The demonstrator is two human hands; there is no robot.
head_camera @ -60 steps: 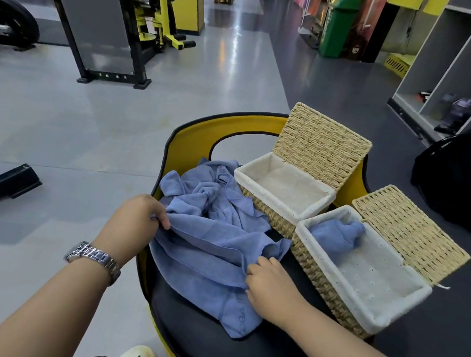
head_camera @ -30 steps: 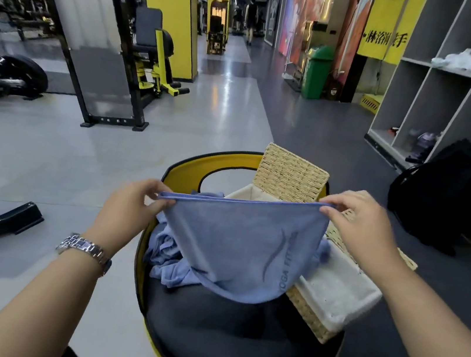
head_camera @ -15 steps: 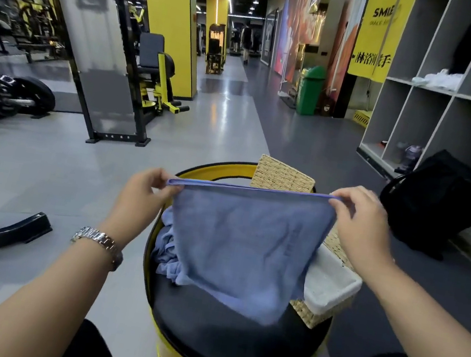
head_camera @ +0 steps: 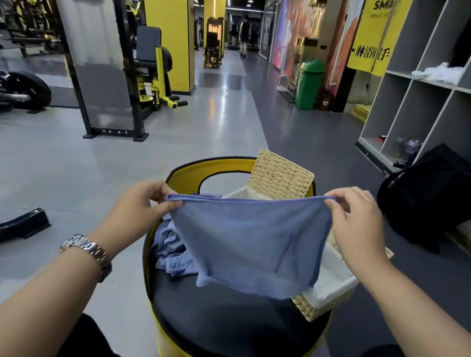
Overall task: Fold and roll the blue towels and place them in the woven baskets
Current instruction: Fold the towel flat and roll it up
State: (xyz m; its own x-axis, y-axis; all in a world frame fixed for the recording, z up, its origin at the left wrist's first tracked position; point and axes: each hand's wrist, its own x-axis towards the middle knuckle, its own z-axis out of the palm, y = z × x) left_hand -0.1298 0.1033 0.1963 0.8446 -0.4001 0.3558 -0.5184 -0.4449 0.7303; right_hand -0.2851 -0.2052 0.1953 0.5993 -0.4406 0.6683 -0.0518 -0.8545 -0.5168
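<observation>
Towel (head_camera: pixel 248 245) hangs mid-frame above the stool (head_camera: pixel 224 318), top corners pinched by fingers of the left hand (head_camera: pixel 143 207) and right hand (head_camera: pixel 356 225); its sagging edge may fold crooked or snag the basket (head_camera: pixel 331 289).

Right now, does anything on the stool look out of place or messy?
Nothing damaged or spilled. The left hand and right hand pinch the top corners of a blue towel held up flat. Behind it, more towels lie crumpled on the stool, and the near basket overhangs the stool's edge.
</observation>
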